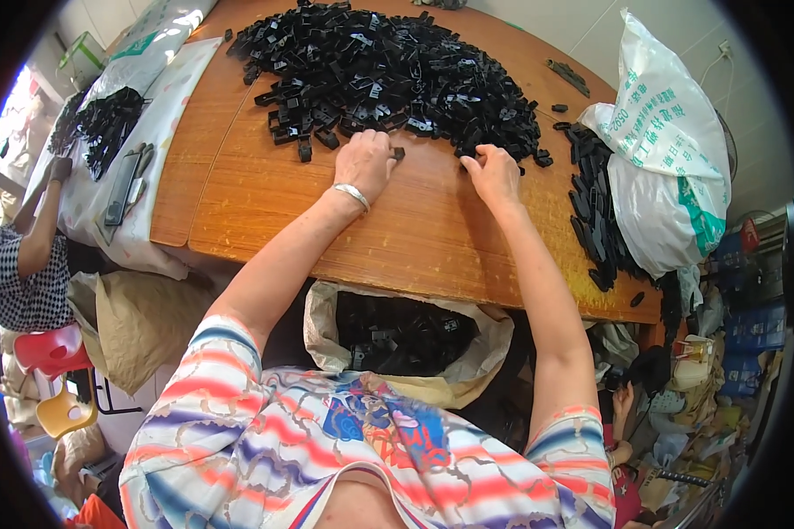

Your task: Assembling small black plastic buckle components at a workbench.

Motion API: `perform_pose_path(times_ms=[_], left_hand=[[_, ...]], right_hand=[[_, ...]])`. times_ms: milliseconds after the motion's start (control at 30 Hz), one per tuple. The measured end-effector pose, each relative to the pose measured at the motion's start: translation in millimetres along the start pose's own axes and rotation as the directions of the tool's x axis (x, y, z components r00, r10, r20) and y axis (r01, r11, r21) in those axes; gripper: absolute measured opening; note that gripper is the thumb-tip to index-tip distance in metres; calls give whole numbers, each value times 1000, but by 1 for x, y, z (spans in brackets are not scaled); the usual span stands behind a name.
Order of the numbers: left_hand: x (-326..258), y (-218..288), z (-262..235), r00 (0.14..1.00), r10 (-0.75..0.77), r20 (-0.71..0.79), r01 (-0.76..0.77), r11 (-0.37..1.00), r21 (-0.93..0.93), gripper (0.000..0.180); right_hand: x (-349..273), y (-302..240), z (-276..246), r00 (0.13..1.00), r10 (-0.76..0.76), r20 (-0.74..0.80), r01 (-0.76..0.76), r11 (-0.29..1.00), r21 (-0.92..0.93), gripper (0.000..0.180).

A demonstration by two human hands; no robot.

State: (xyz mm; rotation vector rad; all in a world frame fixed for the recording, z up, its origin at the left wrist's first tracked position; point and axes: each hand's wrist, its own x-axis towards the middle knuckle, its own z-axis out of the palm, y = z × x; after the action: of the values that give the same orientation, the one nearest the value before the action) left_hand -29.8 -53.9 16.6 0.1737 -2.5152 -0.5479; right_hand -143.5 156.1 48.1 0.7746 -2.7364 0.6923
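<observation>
A large heap of small black plastic parts (370,70) covers the far half of the wooden table (388,238). My left hand (364,165), with a bracelet at the wrist, is at the heap's near edge, its fingers curled. A black plastic part (399,153) shows at its fingertips. To the right, my right hand (497,176) reaches the same edge, with thumb and forefinger closed on a black plastic part (466,162). That piece is partly hidden and overlaps the heap in view.
An open sack (320,322) holding black parts sits below the table's near edge. Long black pieces (591,203) lie at the right, beside a full white plastic bag (670,150). At left, another person's arm (40,216) reaches a cloth-covered table with black parts (110,123).
</observation>
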Motion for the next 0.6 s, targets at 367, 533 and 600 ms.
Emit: perform_pose_path(times_ms=[367,533,600], left_hand=[[-32,13,-6,855,519,-16,-516,846,-132,9],[-34,13,-11,856,512,70,-489,846,-213,18],[-38,17,-17,878,475,62,-445,857,-260,20]], right_hand=[[-44,-22,-2,995,51,89,-54,998,30,40],[-72,-29,-10,965,115,235,-163,967,196,43],[-76,-27,-19,982,54,182,-101,960,260,38]])
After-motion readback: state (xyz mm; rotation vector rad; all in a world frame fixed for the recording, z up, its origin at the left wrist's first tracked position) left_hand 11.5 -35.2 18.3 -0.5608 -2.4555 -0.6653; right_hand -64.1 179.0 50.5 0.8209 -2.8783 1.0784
